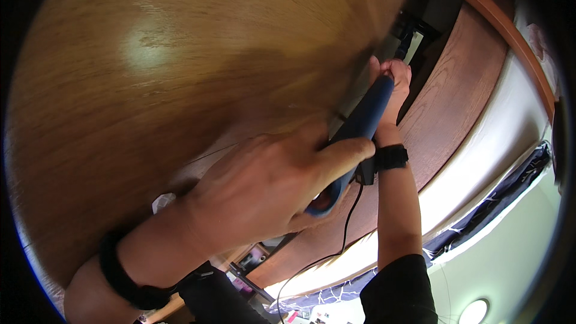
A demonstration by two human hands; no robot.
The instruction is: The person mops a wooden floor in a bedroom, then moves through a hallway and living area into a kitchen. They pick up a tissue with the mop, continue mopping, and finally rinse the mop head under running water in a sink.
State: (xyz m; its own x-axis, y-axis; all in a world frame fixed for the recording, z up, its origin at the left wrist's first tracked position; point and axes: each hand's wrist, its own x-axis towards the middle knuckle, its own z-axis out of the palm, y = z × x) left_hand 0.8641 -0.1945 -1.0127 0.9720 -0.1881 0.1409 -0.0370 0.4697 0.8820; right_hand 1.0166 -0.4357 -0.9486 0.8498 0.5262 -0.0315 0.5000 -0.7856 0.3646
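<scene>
A long blue tapered object, wider and hollow-looking at its lower end, runs diagonally through the middle of the view. My left hand wraps round its lower part, thumb lying along the near side and fingers largely hidden. At the narrow upper end, the fingers of my right hand are closed on the tip. Just beyond them is a dark, slim part; whether it joins the blue object is unclear. Black bands circle both wrists, and a small black box sits beside the right one, with a black cord hanging below.
A large wood-grain surface fills the left and top. Reddish-brown wooden panelling curves along the right, near a dark recess. A dark patterned curtain and a round ceiling light show at lower right. A small clear object lies by the left forearm.
</scene>
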